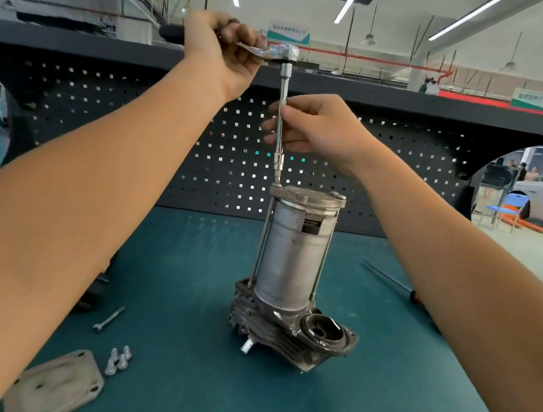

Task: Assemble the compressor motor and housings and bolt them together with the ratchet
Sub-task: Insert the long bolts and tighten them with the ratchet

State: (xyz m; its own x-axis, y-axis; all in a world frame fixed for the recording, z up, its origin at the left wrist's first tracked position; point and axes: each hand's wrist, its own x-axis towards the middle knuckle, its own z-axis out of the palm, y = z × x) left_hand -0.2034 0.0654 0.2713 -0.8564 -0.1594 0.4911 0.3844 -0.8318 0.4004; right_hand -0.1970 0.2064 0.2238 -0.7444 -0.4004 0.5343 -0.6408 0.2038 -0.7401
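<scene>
A cover plate (57,381) and loose bolts (118,360) lie nearest on the mat (186,263), likely kept for later. Mid-bench the motor (291,257) stands upright on its housing (281,328). Above, the right hand (321,131) pinches the extension (283,84) to steady the socket (279,165), while the left hand (225,51) clenches the ratchet (281,53) handle.

Silver motor (290,260) stands upright on dark finned housing (281,333); ratchet (282,53) extension (282,103) vertical on end cap (305,197).

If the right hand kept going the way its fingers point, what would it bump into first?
The right hand points leftward and pinches the ratchet's extension bar, so that comes first. Past it, probably the left forearm, though depth is unclear.
</scene>
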